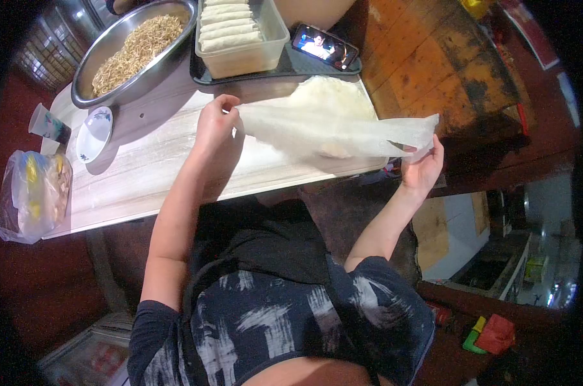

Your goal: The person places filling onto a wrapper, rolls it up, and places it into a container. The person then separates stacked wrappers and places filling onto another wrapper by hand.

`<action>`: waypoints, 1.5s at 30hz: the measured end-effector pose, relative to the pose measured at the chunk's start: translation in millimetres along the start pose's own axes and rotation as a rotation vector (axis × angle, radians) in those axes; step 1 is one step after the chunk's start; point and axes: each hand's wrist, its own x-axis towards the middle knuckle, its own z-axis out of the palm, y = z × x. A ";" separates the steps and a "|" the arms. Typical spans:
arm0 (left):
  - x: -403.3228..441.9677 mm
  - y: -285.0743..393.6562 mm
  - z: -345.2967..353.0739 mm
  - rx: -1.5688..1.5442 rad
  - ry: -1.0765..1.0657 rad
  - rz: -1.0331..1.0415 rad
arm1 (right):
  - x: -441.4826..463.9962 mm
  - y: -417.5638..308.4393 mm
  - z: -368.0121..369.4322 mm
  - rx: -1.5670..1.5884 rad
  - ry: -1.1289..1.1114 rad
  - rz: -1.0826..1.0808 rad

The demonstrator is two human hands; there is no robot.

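A thin, translucent white wrapper sheet [343,132] is stretched in the air between my two hands, with a torn hole near its right end. My left hand [219,122] pinches its left edge, and my right hand [423,166] grips its right end. Behind and partly under the sheet, a pale stack of round wrappers [330,93] lies on the light table [150,161]. Beyond it, a plastic container [240,58] holds several white rolls [230,29] in a row.
A steel bowl [82,93] of shredded filling [140,48] stands at the back left. Nearer are a small white dish [94,135], a cup [49,125] and a plastic bag [37,193]. A phone [325,47] rests on the black tray [298,65], beside a wooden surface [426,58].
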 end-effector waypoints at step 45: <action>-63.8 14.3 -161.8 -0.599 0.110 -0.127 | 22.8 229.4 173.6 -0.804 -1.121 0.578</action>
